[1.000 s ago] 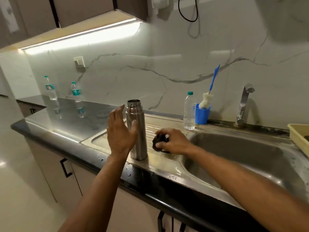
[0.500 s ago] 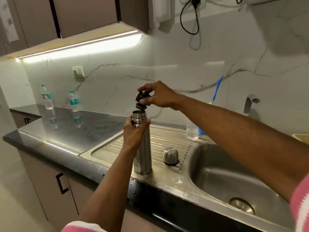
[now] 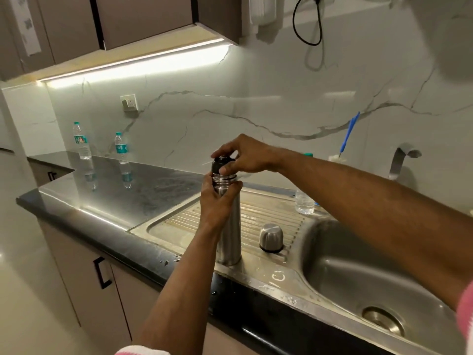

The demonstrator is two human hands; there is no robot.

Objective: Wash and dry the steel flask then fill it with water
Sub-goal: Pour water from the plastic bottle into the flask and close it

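The steel flask [image 3: 231, 234] stands upright on the drainboard [image 3: 179, 221] near its front edge, and my left hand [image 3: 217, 201] wraps its neck to brace it against twisting. Directly above, my right hand [image 3: 242, 155] pinches the black stopper [image 3: 222, 163] seated in the mouth. The steel cap [image 3: 271, 238] waits beside the basin [image 3: 358, 272].
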